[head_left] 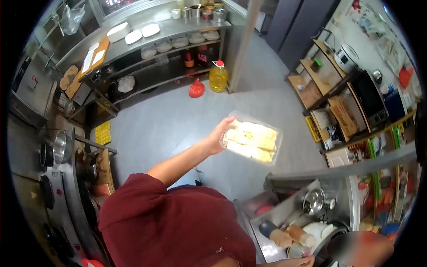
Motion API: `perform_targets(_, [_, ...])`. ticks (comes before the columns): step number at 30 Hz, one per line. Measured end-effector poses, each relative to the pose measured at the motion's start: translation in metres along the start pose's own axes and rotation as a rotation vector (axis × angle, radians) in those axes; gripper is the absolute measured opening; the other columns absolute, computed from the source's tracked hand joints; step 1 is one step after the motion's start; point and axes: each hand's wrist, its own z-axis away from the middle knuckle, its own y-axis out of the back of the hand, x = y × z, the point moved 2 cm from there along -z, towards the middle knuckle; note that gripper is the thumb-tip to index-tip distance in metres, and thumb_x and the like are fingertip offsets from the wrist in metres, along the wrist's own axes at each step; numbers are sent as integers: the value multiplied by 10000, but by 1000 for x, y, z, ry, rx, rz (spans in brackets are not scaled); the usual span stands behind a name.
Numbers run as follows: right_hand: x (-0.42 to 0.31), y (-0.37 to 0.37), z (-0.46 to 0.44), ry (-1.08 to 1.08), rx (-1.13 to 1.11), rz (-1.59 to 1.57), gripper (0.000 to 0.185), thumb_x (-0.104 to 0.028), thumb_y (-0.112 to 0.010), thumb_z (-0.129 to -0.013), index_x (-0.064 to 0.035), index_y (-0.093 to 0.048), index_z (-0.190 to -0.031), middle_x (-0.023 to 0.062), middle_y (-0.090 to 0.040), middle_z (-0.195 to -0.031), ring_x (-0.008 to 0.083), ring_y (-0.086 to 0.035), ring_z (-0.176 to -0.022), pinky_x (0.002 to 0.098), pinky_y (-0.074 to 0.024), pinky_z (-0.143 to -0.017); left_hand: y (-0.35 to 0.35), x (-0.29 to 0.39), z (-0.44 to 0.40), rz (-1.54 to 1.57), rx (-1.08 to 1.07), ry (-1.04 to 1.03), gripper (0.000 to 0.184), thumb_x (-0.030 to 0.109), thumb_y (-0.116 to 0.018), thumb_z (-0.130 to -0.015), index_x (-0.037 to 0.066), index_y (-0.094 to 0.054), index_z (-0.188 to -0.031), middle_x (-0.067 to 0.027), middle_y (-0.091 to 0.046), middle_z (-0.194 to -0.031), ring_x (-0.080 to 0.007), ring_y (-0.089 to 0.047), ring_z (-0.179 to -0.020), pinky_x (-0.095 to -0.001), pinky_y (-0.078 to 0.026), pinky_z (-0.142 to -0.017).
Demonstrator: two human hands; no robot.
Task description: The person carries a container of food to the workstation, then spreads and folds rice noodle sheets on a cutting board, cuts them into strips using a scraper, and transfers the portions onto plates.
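Head view: the left hand [215, 139] is clamping one end of a clear plastic container [276, 153] holding pale-yellow rolls [251, 137]; below and right of that container, the right hand [306, 261] is showing, its grip unclear.

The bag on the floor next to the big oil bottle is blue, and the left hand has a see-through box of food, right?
Not quite: the head view shows that the bag is red. It is on the floor next to the big oil bottle, and the left hand has a see-through box of food.
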Motion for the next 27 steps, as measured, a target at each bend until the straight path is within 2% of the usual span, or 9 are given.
perform_targets(1, [-23, -37, 8, -106, -88, -49, 188, -140, -529, -821, 29, -579, -887, 148, -584, -829, 246, -589, -749, 347, -495, -631, 6, -6, -10, -23, 9, 0, 602, 506, -419, -839, -6, -495, -1147, -140, -564, -1124, -236, -547, -1024, -340, -395, -923])
perform_targets(3, [-117, -107, 56, 161, -479, -58, 210, -43, -435, -818, 44, -558, -965, 165, -569, -979, 227, -577, -813, 322, -493, -719, 33, 22, -20, -4, -99, 7, 597, 502, -405, -851, -7, -495, -1150, -132, -567, -1121, -222, -548, -1024, -330, -400, -917])
perform_targets(5, [-149, -205, 114, -233, -1073, -647, 341, -113, -450, -840, 5, -432, -1160, 174, -540, -1059, 236, -562, -907, 319, -473, -774, 49, 43, -27, 13, -109, 50, 574, 479, -425, -845, 1, -488, -1158, -138, -542, -1159, -237, -532, -1054, -348, -398, -927])
perform_targets(6, [-182, -231, 145, -632, -1313, -878, 439, -316, -393, -914, -23, -385, -1241, 122, -521, -1152, 226, -507, -1051, 370, -402, -900, 57, 55, -28, 21, -115, 72, 564, 468, -434, -843, 5, -485, -1161, -142, -530, -1179, -245, -524, -1069, -357, -396, -932])
perform_targets(8, [-198, -285, 209, -1064, -1520, -1117, 496, -452, -374, -905, -81, -413, -1232, 100, -491, -1204, 223, -477, -1091, 370, -407, -893, 69, 75, -29, -13, -119, 61, 557, 467, -437, -845, 13, -486, -1163, -129, -536, -1171, -231, -526, -1063, -350, -400, -926])
perform_targets(11, [-256, -322, 254, -1202, -1665, -1158, 634, -558, -360, -868, -105, -345, -1312, 73, -408, -1317, 243, -418, -1174, 407, -348, -952, 84, 115, -38, -86, -84, 62, 555, 479, -435, -848, 27, -490, -1165, -113, -541, -1166, -212, -531, -1053, -335, -403, -919])
perform_targets(17, [-315, -399, 289, -1259, -1741, -1052, 602, -528, -374, -873, -87, -376, -1282, 78, -447, -1273, 240, -447, -1141, 395, -378, -916, 129, 176, -103, -98, -92, 45, 575, 491, -386, -876, 13, -466, -1184, -124, -519, -1192, -211, -514, -1077, -334, -385, -936])
perform_targets(23, [-383, -532, 314, -1129, -1829, -1113, 579, -497, -384, -876, -74, -380, -1272, 78, -463, -1253, 236, -466, -1113, 384, -399, -875, 151, 270, -196, -224, -70, -58, 641, 559, -295, -887, 29, -439, -1217, -120, -500, -1211, -197, -485, -1100, -353, -373, -938])
perform_targets(27, [-461, -624, 331, -1100, -1934, -1215, 559, -449, -370, -898, -50, -360, -1290, 102, -427, -1289, 244, -420, -1168, 382, -337, -963, 181, 362, -237, -378, 264, -225, 554, 522, -323, -896, 68, -494, -1163, -105, -562, -1097, -185, -542, -993, -343, -439, -835])
